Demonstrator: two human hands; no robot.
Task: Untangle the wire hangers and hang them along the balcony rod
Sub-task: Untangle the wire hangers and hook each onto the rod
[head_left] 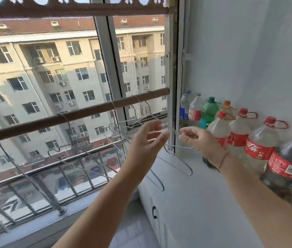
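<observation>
A brown balcony rod (pixel 81 111) slants across the window. Several thin wire hangers hang from it, one hook at the left (pixel 62 115) and more near the rod's right end (pixel 136 98). A tangle of wire hangers (pixel 181 169) hangs in front of the window's right corner, its lower loops over the white ledge. My right hand (pixel 196 140) pinches a wire of this tangle between fingertips and thumb. My left hand (pixel 147 138) is just left of it, fingers relaxed and spread, with a thin wire passing by the fingers; no grip on it shows.
Several large plastic bottles (pixel 238 133) with red caps and red labels line the white wall on the right, with a green bottle (pixel 209 111) further back. A white ledge (pixel 195 203) lies below my hands. The grey window frame (pixel 109 68) and an outer railing (pixel 52 169) stand behind the rod.
</observation>
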